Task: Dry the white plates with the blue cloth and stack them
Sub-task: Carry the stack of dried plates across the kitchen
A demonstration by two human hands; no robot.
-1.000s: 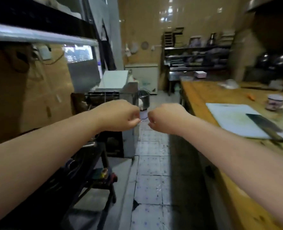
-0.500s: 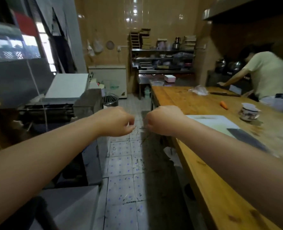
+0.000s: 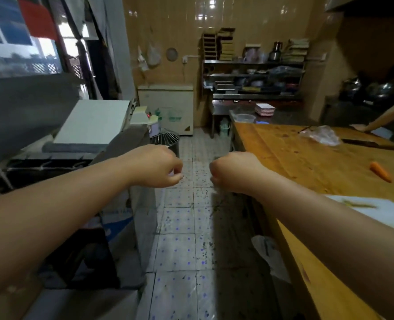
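Observation:
My left hand (image 3: 154, 166) and my right hand (image 3: 231, 173) are stretched out in front of me over the tiled aisle, a short gap between them. Both have their fingers curled into loose fists and hold nothing. No white plate and no blue cloth shows plainly. A flat white stack with red edges (image 3: 264, 109) lies on the far steel counter, too small to identify. A small blue item (image 3: 261, 122) lies in front of it.
A long wooden table (image 3: 306, 162) runs along the right with a carrot (image 3: 380, 171), a white cutting board (image 3: 387, 211), a plastic bag (image 3: 320, 135) and a knife (image 3: 373, 144). Another person's arm (image 3: 385, 118) leans on its far end. A grey machine (image 3: 92, 125) and a wire-topped bin (image 3: 166, 140) line the left.
The view has swung right and moved along the aisle. My fists have drifted a little apart. The other person now shows only as an arm at the right edge.

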